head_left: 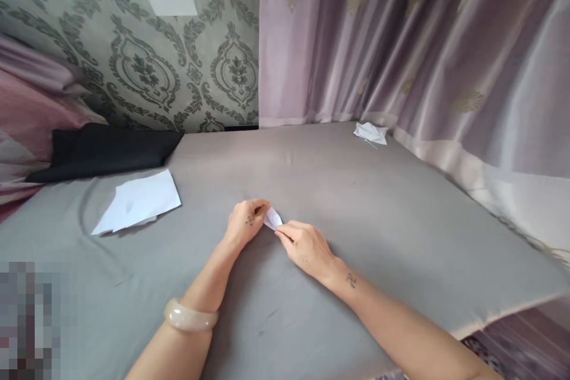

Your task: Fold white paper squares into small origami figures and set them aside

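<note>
A small folded piece of white paper (273, 218) is stretched between my two hands, over the middle of the grey cloth-covered table (347, 202). My left hand (246, 221) pinches its upper left end between thumb and fingers. At the lower right end, my right hand (308, 246) has its thumb and fingers closed on the same paper. The fingertips cover both ends, so the folds there are hidden. A pale bangle (191, 316) sits on my left forearm.
White paper sheets (145, 199) lie stacked at the left, in front of a folded black cloth (116, 148). Several folded white papers (370, 132) and a thin pale stick rest at the far right corner. Purple curtains (338, 41) hang along the right edge.
</note>
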Motion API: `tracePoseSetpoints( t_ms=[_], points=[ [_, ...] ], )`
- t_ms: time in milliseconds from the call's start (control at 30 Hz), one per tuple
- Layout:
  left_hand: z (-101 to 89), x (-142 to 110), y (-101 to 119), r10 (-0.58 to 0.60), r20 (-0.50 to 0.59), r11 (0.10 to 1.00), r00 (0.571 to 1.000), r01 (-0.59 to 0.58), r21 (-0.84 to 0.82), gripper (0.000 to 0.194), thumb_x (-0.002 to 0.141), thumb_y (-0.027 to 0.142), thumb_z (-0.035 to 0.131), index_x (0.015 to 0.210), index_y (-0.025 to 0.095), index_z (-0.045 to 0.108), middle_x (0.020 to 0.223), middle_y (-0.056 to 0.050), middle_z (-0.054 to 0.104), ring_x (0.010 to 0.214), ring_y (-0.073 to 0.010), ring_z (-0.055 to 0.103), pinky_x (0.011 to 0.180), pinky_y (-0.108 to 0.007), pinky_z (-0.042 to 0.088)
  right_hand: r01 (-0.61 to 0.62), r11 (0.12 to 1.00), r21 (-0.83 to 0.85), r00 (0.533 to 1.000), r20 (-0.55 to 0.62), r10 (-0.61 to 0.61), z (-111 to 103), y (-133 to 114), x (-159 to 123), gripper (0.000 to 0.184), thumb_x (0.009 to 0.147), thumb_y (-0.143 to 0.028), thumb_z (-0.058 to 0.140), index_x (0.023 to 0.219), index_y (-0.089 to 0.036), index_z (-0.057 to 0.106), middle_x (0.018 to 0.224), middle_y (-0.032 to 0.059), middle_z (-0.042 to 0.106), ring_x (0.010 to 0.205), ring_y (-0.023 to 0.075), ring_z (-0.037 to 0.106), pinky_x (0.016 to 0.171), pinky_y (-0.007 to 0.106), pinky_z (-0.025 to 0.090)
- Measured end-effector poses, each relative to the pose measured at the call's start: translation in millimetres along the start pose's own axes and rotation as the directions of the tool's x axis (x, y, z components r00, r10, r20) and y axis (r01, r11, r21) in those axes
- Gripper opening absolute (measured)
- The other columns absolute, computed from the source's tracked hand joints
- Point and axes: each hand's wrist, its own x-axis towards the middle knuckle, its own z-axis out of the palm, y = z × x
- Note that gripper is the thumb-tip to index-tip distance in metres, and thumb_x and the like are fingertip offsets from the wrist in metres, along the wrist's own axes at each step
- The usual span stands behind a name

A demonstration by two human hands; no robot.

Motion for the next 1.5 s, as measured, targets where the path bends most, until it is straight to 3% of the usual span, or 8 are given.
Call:
tracePoseSetpoints(
  t_ms=[133, 200, 267, 367, 567, 933, 1200, 1500],
  points=[
    [0.6, -0.3, 0.5, -0.010, -0.039, 0.990, 0.999, 0.004, -0.140, 0.043, 0.084, 0.051, 0.046, 0.104, 0.018, 0.065, 0.065, -0.001, 0.063, 0.062, -0.0163, 0.057, 0.059, -0.024, 0.039, 0.022, 0.999, 0.035, 0.999, -0.043, -0.020, -8.6, 25.1, 7.9, 0.030, 0.096, -0.029, 0.041, 0.089, -0.023, 0.070, 0.080, 0.0011, 0.066, 0.071, 0.0115, 0.059, 0.064, 0.022, 0.036],
    [1.5, 1.2, -1.5, -0.044, -0.058, 0.983, 0.997, 0.033, -0.180, 0.051, 0.083, 0.055, 0.047, 0.113, 0.016, 0.059, 0.064, -0.001, 0.062, 0.064, -0.0169, 0.058, 0.061, -0.025, 0.041, -0.061, 0.998, 0.002, 0.995, -0.085, 0.061, -20.4, 52.6, 19.0, 0.029, 0.095, -0.031, 0.042, 0.090, -0.024, 0.070, 0.082, 0.0011, 0.067, 0.075, 0.0118, 0.060, 0.068, 0.022, 0.037],
    [2.8, 3.7, -4.5, -0.065, -0.056, 0.982, 0.996, 0.054, -0.182, 0.053, 0.083, 0.056, 0.045, 0.113, 0.015, 0.058, 0.063, -0.001, 0.061, 0.064, -0.0173, 0.059, 0.062, -0.026, 0.042, -0.277, 0.957, -0.091, 0.953, -0.157, 0.260, -36.5, 88.5, 32.7, 0.028, 0.094, -0.033, 0.044, 0.092, -0.026, 0.070, 0.086, 0.0012, 0.068, 0.082, 0.0130, 0.061, 0.070, 0.022, 0.038],
    [4.3, 7.3, -7.2, -0.060, -0.030, 0.986, 0.998, 0.055, -0.156, 0.050, 0.084, 0.055, 0.043, 0.108, 0.014, 0.059, 0.060, -0.001, 0.060, 0.060, -0.0172, 0.058, 0.060, -0.026, 0.041, -0.447, 0.884, -0.136, 0.877, -0.261, 0.404, -62.2, 144.8, 51.8, 0.032, 0.095, -0.027, 0.037, 0.105, -0.022, 0.068, 0.100, 0.0083, 0.068, 0.090, 0.0179, 0.061, 0.071, 0.026, 0.038],
    [1.7, 7.1, -2.1, -0.068, -0.009, 0.987, 0.998, 0.066, -0.146, 0.048, 0.083, 0.052, 0.042, 0.104, 0.012, 0.060, 0.060, -0.002, 0.061, 0.058, -0.0169, 0.057, 0.058, -0.026, 0.040, -0.596, 0.785, -0.169, 0.787, -0.318, 0.529, -89.2, 210.0, 70.7, 0.034, 0.095, -0.026, 0.037, 0.111, -0.023, 0.066, 0.106, 0.0113, 0.067, 0.093, 0.0211, 0.060, 0.071, 0.028, 0.039],
    [2.7, 6.6, -4.8, -0.085, -0.004, 0.981, 0.996, 0.083, -0.178, 0.045, 0.081, 0.052, 0.043, 0.100, 0.015, 0.061, 0.060, -0.002, 0.063, 0.058, -0.0178, 0.059, 0.056, -0.026, 0.039, -0.587, 0.802, -0.114, 0.791, -0.293, 0.538, -91.5, 232.7, 83.9, 0.035, 0.092, -0.024, 0.042, 0.122, -0.025, 0.061, 0.120, 0.0087, 0.063, 0.105, 0.0220, 0.057, 0.080, 0.029, 0.040],
    [2.9, 6.3, -5.4, -0.075, -0.001, 0.979, 0.997, 0.073, -0.191, 0.046, 0.081, 0.052, 0.043, 0.100, 0.015, 0.061, 0.060, -0.002, 0.062, 0.058, -0.0176, 0.058, 0.056, -0.026, 0.038, -0.561, 0.827, -0.039, 0.792, -0.316, 0.523, -87.8, 236.1, 68.8, 0.045, 0.090, -0.021, 0.046, 0.134, -0.022, 0.047, 0.106, 0.0061, 0.069, 0.097, 0.0184, 0.061, 0.080, 0.027, 0.041],
    [3.6, 5.1, -7.2, -0.079, 0.009, 0.979, 0.997, 0.079, -0.188, 0.045, 0.082, 0.049, 0.042, 0.104, 0.013, 0.060, 0.062, -0.002, 0.062, 0.060, -0.0174, 0.058, 0.057, -0.026, 0.039, -0.597, 0.801, -0.049, 0.764, -0.342, 0.548, -87.5, 243.4, 74.3, 0.038, 0.092, -0.025, 0.042, 0.127, -0.021, 0.054, 0.109, 0.0083, 0.068, 0.101, 0.0197, 0.061, 0.080, 0.027, 0.042]
  ],
)
